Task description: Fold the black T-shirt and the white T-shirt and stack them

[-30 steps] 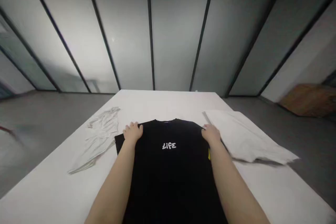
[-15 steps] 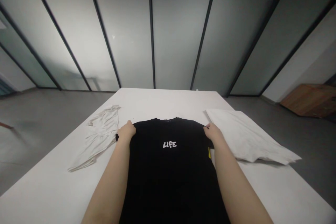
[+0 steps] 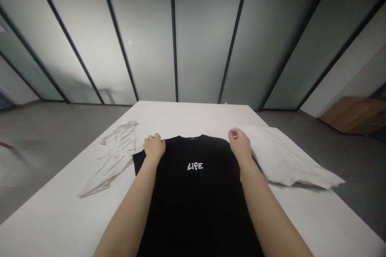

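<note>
A black T-shirt [image 3: 194, 196] lies spread flat on the white table, its collar at the far end and a white "Life" print on the chest. Over the shoulder at the left is my left hand [image 3: 155, 147], fingers bent and a little apart, with no cloth visibly pinched. The left sleeve [image 3: 138, 160] lies loose beside my wrist. At the other shoulder, my right hand [image 3: 240, 143] has loosely curled fingers with a gap between them and holds nothing I can see. My right forearm hides most of that sleeve; a bit of yellow [image 3: 241, 176] shows beside it.
A crumpled white garment [image 3: 117, 154] lies on the table [image 3: 193, 114] to the left. To the right is a flatter white cloth [image 3: 286, 156], close to my right hand. Frosted glass panels [image 3: 202, 36] stand behind, and a wooden board [image 3: 356, 114] rests at the far right.
Both hands have let go of the sleeves and shifted inward over the shoulders. My right hand has also moved slightly farther away. The T-shirt's body lies as before.
</note>
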Demonstrator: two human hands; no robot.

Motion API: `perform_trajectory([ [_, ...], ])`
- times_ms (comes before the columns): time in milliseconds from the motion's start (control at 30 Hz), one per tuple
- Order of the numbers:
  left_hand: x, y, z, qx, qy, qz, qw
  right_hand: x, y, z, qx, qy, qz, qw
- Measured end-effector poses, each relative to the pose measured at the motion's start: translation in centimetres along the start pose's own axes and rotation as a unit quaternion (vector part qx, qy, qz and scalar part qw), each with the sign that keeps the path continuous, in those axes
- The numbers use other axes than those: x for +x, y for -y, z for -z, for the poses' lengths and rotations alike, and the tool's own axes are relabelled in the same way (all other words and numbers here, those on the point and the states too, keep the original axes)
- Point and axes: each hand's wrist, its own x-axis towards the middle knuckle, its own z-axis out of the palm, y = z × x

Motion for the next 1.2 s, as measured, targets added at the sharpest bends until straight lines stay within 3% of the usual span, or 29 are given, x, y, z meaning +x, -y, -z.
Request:
perform_trajectory([
  [100,-1.8,-3.1,-0.3,-0.005,0.07,-0.091,0.993,-2.2,3.7,-2.2,-0.004,0.177,0.057,0.982],
  [200,-4.2,-5.8,-1.7,0.005,0.178,-0.112,0.978,-5.3,6.5,-4.9,-0.097,0.262,0.08,0.957],
  [267,-5.6,-7.0,-2.9,0.016,0.184,-0.094,0.978,-6.9,7.4,-6.3,-0.141,0.292,0.072,0.943],
  [367,-6.4,-7.7,-4.1,0.008,0.147,-0.089,0.985,-7.4,7.9,-7.2,-0.17,0.325,0.037,0.93],
  [600,-3.6,-7.6,-4.9,-0.035,0.141,-0.129,0.981,-4.9,10.0,-8.8,-0.181,0.347,-0.085,0.916],
  [700,-2.2,-8.0,-5.0,-0.041,0.142,-0.122,0.981,-4.5,10.7,-9.8,-0.18,0.32,-0.122,0.922],
  [800,-1.1,-8.4,-5.1,-0.042,0.14,-0.107,0.983,-4.4,10.6,-10.3,-0.166,0.287,-0.028,0.943],
  [900,-0.3,-8.5,-5.2,-0.041,0.133,-0.098,0.986,-4.1,10.1,-10.5,-0.139,0.317,0.091,0.934],
  [1067,0.2,-8.3,-5.3,-0.049,0.122,-0.106,0.986,-2.8,8.9,-10.4,-0.166,0.318,0.031,0.933],
  [1200,0.3,-6.1,-5.3,-0.057,0.099,-0.123,0.986,-2.2,7.1,-9.7,-0.175,0.297,-0.009,0.939],
])
